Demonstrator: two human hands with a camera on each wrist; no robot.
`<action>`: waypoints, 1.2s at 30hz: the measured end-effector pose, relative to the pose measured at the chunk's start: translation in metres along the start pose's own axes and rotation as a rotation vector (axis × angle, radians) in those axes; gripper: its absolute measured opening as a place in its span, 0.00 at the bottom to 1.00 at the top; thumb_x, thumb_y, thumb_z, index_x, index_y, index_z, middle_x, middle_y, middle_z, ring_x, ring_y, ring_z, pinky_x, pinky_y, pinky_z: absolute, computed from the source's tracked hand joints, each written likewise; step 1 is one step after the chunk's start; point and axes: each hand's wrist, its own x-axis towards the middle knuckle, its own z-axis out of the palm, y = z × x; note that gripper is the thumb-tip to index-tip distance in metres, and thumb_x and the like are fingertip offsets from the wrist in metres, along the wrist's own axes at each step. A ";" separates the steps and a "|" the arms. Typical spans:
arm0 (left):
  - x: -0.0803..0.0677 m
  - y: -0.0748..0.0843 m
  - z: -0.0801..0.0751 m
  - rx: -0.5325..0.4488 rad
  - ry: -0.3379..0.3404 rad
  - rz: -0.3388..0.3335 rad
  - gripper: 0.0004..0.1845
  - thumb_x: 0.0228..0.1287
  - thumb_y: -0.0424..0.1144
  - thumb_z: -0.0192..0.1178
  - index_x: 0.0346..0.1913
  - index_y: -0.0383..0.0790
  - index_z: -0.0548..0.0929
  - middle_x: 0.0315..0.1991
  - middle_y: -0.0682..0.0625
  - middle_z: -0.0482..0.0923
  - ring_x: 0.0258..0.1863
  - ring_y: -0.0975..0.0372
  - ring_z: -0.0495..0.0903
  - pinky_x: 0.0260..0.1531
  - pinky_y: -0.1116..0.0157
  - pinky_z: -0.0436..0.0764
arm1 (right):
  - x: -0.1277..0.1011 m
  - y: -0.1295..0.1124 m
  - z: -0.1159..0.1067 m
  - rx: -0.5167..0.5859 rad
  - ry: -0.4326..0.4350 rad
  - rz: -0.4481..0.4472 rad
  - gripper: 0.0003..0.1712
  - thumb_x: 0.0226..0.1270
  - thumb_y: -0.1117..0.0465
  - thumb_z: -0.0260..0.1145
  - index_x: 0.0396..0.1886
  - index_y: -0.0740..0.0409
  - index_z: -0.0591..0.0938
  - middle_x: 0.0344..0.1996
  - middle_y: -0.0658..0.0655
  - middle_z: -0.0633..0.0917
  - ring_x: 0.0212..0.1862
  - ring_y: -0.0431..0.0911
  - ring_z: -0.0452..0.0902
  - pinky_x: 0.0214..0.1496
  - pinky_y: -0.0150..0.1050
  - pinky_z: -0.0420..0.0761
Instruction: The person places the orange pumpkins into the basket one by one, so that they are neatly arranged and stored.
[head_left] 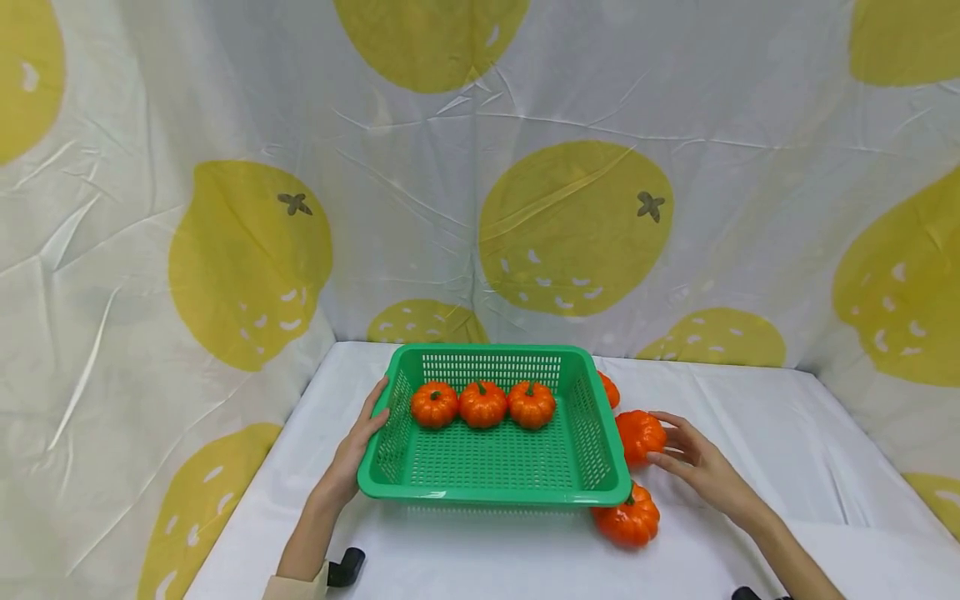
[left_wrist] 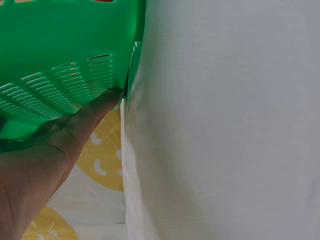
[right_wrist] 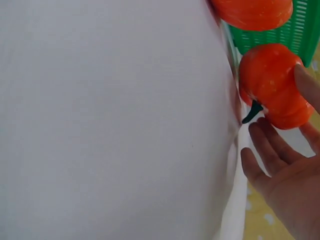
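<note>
A green plastic basket [head_left: 487, 497] holds three orange pumpkins [head_left: 483, 405] in a row toward its back. At its left side, my left hand [head_left: 351, 454] touches the outer wall and rim with extended fingers; the left wrist view shows a fingertip [left_wrist: 114, 94] against the slotted wall. Just right of the basket sits another orange pumpkin [head_left: 639, 437], its dark green stem visible in the right wrist view. My right hand [head_left: 697, 467] is spread beside it, thumb and fingers loosely around its near side, with a gap by the stem in the right wrist view.
One more pumpkin [head_left: 628, 518] lies at the basket's front right corner, partly covered by the rim. Another pumpkin [head_left: 609, 390] shows behind the right wall, mostly hidden. White cloth [head_left: 780, 433] covers the table, and lemon-print curtains [head_left: 420, 208] surround it.
</note>
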 end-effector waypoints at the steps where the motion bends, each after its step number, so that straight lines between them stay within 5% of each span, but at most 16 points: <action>1: 0.000 0.000 0.000 0.002 0.002 -0.002 0.32 0.85 0.52 0.39 0.84 0.65 0.42 0.86 0.52 0.31 0.84 0.48 0.33 0.78 0.38 0.37 | -0.001 0.000 -0.002 0.005 0.006 0.011 0.37 0.77 0.56 0.66 0.79 0.53 0.62 0.65 0.69 0.77 0.54 0.21 0.76 0.52 0.27 0.82; 8: 0.000 0.001 0.000 0.010 0.008 -0.013 0.32 0.85 0.52 0.38 0.84 0.66 0.43 0.86 0.53 0.31 0.85 0.48 0.33 0.79 0.38 0.37 | -0.015 0.004 -0.021 0.002 0.028 0.063 0.36 0.79 0.54 0.63 0.79 0.55 0.60 0.64 0.44 0.76 0.56 0.16 0.70 0.52 0.24 0.80; 17: -0.001 0.001 0.001 -0.006 0.005 -0.022 0.32 0.84 0.52 0.39 0.84 0.67 0.43 0.86 0.53 0.31 0.84 0.48 0.34 0.78 0.39 0.38 | -0.031 -0.001 -0.047 -0.163 0.120 0.043 0.33 0.76 0.55 0.66 0.75 0.57 0.67 0.54 0.23 0.74 0.52 0.16 0.71 0.47 0.23 0.80; 22: -0.001 0.001 0.000 0.004 0.010 -0.025 0.32 0.84 0.52 0.39 0.84 0.67 0.44 0.86 0.53 0.31 0.84 0.48 0.34 0.78 0.38 0.38 | -0.030 -0.003 -0.049 -0.303 0.148 0.038 0.33 0.72 0.52 0.71 0.73 0.50 0.72 0.54 0.36 0.79 0.50 0.17 0.67 0.48 0.23 0.77; 28: 0.000 0.000 0.000 -0.008 0.011 -0.017 0.32 0.84 0.52 0.39 0.84 0.66 0.43 0.86 0.53 0.31 0.85 0.48 0.33 0.79 0.38 0.36 | -0.025 -0.005 -0.039 -0.340 0.116 0.048 0.35 0.70 0.48 0.72 0.73 0.51 0.72 0.59 0.58 0.81 0.48 0.18 0.66 0.48 0.26 0.78; 36: 0.001 0.000 0.001 -0.006 0.014 -0.020 0.32 0.84 0.52 0.39 0.84 0.67 0.44 0.86 0.54 0.31 0.85 0.48 0.33 0.79 0.39 0.36 | -0.021 -0.001 -0.031 -0.333 0.110 0.063 0.38 0.70 0.47 0.71 0.74 0.53 0.70 0.62 0.64 0.79 0.48 0.14 0.63 0.48 0.28 0.80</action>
